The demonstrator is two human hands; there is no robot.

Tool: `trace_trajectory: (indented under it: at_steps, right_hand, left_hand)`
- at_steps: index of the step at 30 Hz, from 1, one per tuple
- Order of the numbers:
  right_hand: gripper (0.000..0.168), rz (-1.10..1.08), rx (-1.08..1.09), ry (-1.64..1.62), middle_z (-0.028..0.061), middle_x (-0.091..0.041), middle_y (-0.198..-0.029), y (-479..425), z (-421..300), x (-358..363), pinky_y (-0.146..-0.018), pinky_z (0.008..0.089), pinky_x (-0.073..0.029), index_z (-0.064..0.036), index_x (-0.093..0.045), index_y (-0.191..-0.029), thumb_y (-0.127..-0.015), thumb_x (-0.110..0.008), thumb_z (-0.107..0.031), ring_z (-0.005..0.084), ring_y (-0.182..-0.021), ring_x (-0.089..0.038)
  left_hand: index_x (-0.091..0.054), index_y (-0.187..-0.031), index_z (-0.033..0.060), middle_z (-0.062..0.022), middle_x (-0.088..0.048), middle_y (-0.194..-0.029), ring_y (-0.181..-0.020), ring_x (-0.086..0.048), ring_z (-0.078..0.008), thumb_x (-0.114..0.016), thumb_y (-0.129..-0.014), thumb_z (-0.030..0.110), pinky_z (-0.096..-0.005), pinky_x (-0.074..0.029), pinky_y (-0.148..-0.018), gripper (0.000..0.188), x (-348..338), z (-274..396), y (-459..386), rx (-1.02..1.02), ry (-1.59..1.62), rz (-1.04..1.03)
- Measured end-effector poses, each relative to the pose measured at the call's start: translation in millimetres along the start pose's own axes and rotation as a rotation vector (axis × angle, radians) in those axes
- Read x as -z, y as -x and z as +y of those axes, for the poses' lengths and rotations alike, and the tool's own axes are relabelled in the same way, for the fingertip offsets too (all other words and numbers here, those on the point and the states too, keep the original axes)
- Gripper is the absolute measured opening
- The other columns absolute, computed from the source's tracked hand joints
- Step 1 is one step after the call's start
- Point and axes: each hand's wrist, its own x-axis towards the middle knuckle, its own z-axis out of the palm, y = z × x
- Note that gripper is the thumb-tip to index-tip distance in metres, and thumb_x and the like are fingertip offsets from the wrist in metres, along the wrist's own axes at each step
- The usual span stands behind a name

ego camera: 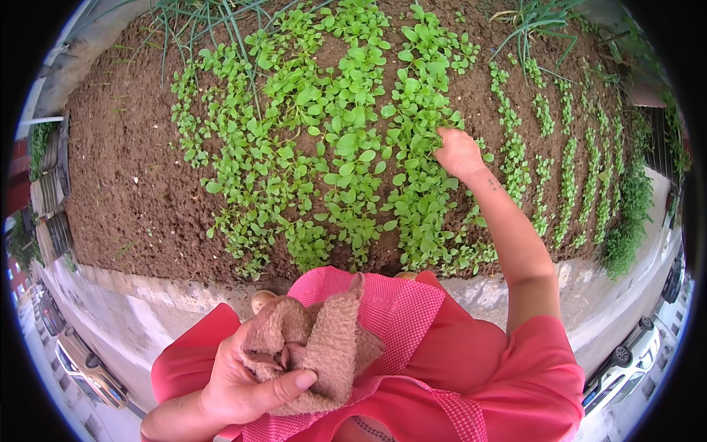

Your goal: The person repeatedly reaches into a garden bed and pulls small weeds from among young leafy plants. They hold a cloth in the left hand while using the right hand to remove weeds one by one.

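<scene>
In my left hand (248, 381) is a bunched brown terry cloth (331, 342), held in front of my body with the thumb across its near side. My right hand (459, 153) reaches forward into a dense row of leafy green seedlings (422, 166). Its fingertips are hidden among the leaves, so I cannot tell whether they grip a plant. More leafy rows (348, 149) grow to the left of that hand. Thinner rows of smaller seedlings (513, 149) run to its right. Below the cloth, a pink checked apron (381, 315) covers my lap.
Brown soil (121, 182) surrounds the rows, edged in front by a concrete curb (188, 298). Spring onion-like plants (536, 25) stand at the far side. Roof tiles (49, 199) are stacked at the left edge. Parked cars (624, 359) appear at both lower sides.
</scene>
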Motion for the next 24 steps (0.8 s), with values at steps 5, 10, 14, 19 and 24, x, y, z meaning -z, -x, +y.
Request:
trace_trajectory:
  at_steps: [5, 10, 14, 19, 24]
  right_hand:
    - [0.041, -0.021, -0.004, -0.235, 0.0189, -0.062, -0.107, -2, 9, -1, -0.091, 0.0374, -0.046, -0.001, -0.056, -0.114, -0.076, -0.061, -0.014, 0.0292, -0.102, -0.059]
    - [0.047, -0.171, -0.041, -0.897, 0.0141, -0.062, -0.111, 8, 21, 23, -0.1, 0.0421, -0.038, -0.001, -0.056, -0.116, -0.079, -0.069, -0.026, 0.0254, -0.112, -0.054]
    - [0.033, -0.072, -0.025, -1.231, 0.0077, -0.064, -0.108, 12, 52, 46, -0.076, 0.0336, -0.047, -0.007, -0.059, -0.105, -0.081, -0.068, -0.027, 0.0172, -0.096, -0.058]
    - [0.021, 0.012, -0.009, -1.332, 0.0039, -0.067, -0.096, 9, 60, 56, -0.047, 0.0197, -0.039, -0.01, -0.06, -0.099, -0.082, -0.068, -0.022, 0.0091, -0.075, -0.061]
    - [0.022, 0.184, -0.087, -1.047, 0.0047, -0.066, -0.091, -8, 64, 44, -0.074, 0.0268, -0.046, -0.008, -0.062, -0.104, -0.082, -0.065, -0.011, 0.012, -0.084, -0.059]
  left_hand:
    - [-0.038, -0.129, -0.0049, -0.0149, -0.051, -0.125, -0.118, -0.048, -0.0229, -0.071, -0.076, 0.011, -0.0379, -0.036, -0.102, 0.064, -1, 0, 1, 0.031, -0.013, 0.05]
    - [-0.038, -0.13, -0.0047, -0.0155, -0.05, -0.126, -0.118, -0.048, -0.0233, -0.07, -0.076, 0.01, -0.0384, -0.035, -0.102, 0.064, 0, 1, 0, 0.031, -0.003, 0.04]
    - [-0.038, -0.13, -0.0043, -0.0159, -0.05, -0.126, -0.119, -0.048, -0.0239, -0.071, -0.076, 0.009, -0.0393, -0.035, -0.102, 0.065, 2, 0, 0, 0.01, 0.021, 0.022]
    - [-0.038, -0.13, -0.0055, -0.0158, -0.052, -0.123, -0.116, -0.051, -0.0235, -0.063, -0.079, -0.003, -0.0379, -0.038, -0.1, 0.056, 7, -3, 0, -0.059, 0.01, -0.035]
    - [-0.038, -0.129, -0.0062, -0.0155, -0.054, -0.121, -0.115, -0.052, -0.023, -0.059, -0.081, -0.009, -0.0368, -0.04, -0.098, 0.052, 7, -4, 0, -0.091, 0.025, -0.054]
